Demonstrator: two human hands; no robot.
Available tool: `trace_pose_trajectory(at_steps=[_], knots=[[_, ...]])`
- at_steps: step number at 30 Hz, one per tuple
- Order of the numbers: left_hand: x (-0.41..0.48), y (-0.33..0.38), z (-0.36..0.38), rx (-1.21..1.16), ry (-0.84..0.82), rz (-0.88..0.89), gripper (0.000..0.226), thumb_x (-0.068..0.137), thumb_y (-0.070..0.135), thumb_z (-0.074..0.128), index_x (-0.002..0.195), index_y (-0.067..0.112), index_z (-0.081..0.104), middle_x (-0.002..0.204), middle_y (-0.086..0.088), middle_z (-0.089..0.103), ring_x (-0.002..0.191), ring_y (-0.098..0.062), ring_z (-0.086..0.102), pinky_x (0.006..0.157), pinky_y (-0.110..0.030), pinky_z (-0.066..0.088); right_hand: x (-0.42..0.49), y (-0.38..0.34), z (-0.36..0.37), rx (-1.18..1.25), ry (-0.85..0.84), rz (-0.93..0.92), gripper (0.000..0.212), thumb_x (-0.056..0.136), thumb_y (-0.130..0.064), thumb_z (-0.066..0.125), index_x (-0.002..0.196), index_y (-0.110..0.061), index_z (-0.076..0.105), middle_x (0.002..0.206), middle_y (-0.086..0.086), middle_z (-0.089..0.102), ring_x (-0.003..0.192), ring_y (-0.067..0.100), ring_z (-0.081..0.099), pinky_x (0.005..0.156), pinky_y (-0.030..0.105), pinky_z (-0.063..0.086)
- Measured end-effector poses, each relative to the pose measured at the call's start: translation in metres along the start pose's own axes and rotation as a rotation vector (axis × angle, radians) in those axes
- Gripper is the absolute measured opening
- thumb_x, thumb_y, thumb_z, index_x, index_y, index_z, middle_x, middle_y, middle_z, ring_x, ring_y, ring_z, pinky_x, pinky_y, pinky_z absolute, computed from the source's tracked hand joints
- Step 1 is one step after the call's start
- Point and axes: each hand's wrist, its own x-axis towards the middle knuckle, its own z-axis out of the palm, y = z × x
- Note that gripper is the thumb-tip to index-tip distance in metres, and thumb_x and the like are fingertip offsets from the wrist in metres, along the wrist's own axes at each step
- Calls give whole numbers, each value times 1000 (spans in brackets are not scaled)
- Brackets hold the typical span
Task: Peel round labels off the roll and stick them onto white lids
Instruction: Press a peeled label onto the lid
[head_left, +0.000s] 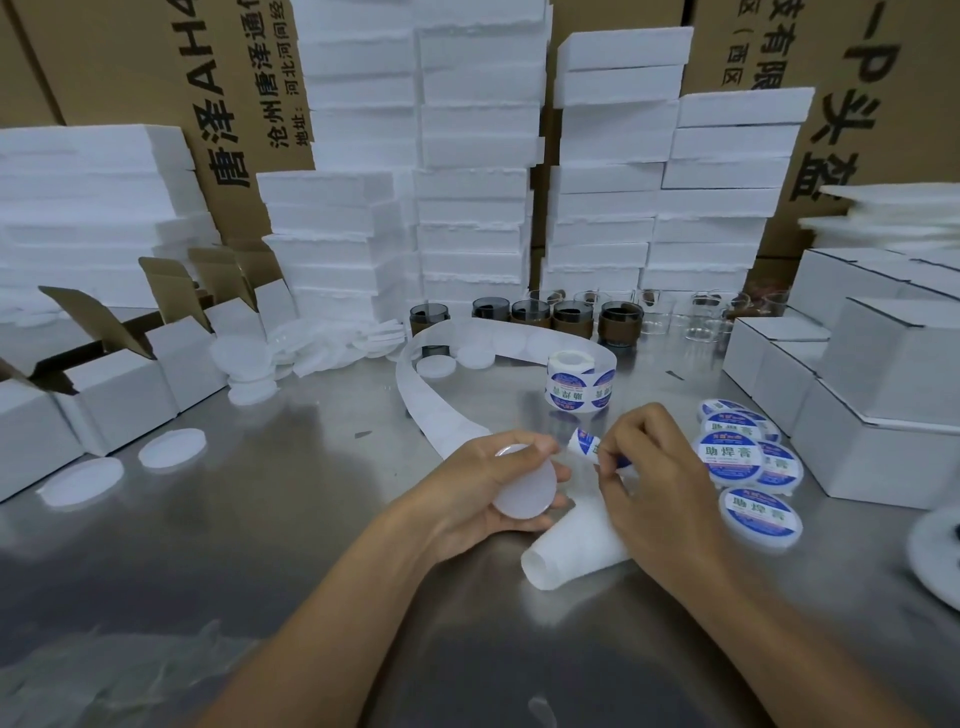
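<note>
left hand (480, 488) grips a blank white lid (522, 486), fingers wrapped round its rim, near the worktop's (270, 519) front edge. right hand (644, 462) fingers pinch a blue-and-white round label (587, 441) at the lid's side. a stack of white lids (569, 551) lies on its side beneath the hands. labelled lids (748, 467) cluster toward the right edge. farther back, the label roll (579, 382) stands upright, empty backing strip (441, 395) trailing left.

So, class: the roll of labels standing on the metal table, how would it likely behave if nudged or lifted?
The roll of labels stands on its flat end, so a nudge would probably slide it across the smooth table, not roll it. Mostly paper round a hollow core, probably light. Its loose strip looks floppy and would trail behind.
</note>
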Motion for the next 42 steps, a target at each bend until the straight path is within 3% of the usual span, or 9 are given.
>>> trace_pose_trajectory(at_steps=[7, 13, 16, 19, 22, 25, 30, 37, 42], knots=[[-1, -1, 7, 109, 17, 47, 17, 64, 42, 73, 71, 26, 72, 83, -7, 71, 70, -20, 68, 56, -27, 54, 2, 0, -5, -151, -47, -275, 27, 50, 13, 80, 59, -3, 60, 68, 12, 59, 57, 24, 54, 43, 23, 42], [-1, -1, 8, 105, 27, 81, 12, 68, 29, 75, 71, 19, 69, 73, -5, 67, 64, -20, 66, 54, -25, 53, 3, -2, -8, -212, -67, -413, 20, 56, 5, 80, 61, -3, 63, 68, 12, 61, 57, 25, 57, 44, 26, 45], [1, -2, 6, 108, 82, 147, 9, 76, 25, 74, 73, 18, 68, 75, -5, 67, 64, -19, 64, 55, -28, 53, 3, -2, -7, -137, -72, -337, 20, 59, 0, 82, 68, -4, 65, 73, 11, 63, 61, 26, 59, 48, 29, 49], [2, -3, 3, 119, 141, 184, 7, 79, 23, 73, 82, 17, 70, 77, -5, 69, 65, -16, 66, 56, -27, 54, 0, 0, -9, -16, -126, -165, 29, 66, -15, 82, 89, -7, 66, 87, 7, 64, 76, 22, 61, 63, 27, 49], [3, -4, 4, 122, 142, 191, 7, 80, 22, 72, 86, 20, 73, 79, -5, 70, 67, -16, 66, 57, -28, 54, -3, -3, -9, 157, -170, 84, 26, 84, -26, 66, 107, -15, 60, 98, -7, 58, 90, 9, 55, 74, 19, 43], [2, -4, 6, 127, 120, 190, 10, 80, 23, 71, 89, 23, 74, 81, -3, 72, 68, -14, 67, 56, -25, 52, -3, -3, -5, 252, -169, 233, 23, 89, -30, 54, 109, -22, 60, 92, -17, 55, 90, 2, 50, 75, 12, 38], [0, -4, 7, 135, 77, 199, 18, 86, 15, 66, 102, 20, 71, 88, -4, 73, 76, -14, 69, 53, -18, 50, -1, -3, -4, 305, -165, 290, 23, 88, -22, 59, 110, -22, 65, 90, -11, 59, 89, 4, 52, 72, 5, 34], [1, -6, 7, 157, 31, 218, 21, 88, 9, 63, 104, 21, 71, 103, -8, 72, 92, -22, 70, 80, -31, 57, 0, -3, -6, 370, -168, 290, 23, 85, -14, 64, 106, -23, 68, 81, -17, 58, 90, 0, 52, 73, 4, 34], [-1, -3, 9, 166, 63, 173, 13, 89, 18, 63, 95, 24, 73, 96, -5, 74, 85, -20, 71, 66, -24, 55, -1, 1, -5, 331, -150, 274, 23, 82, -16, 67, 105, -24, 66, 89, -20, 58, 90, 1, 56, 78, 15, 44]])
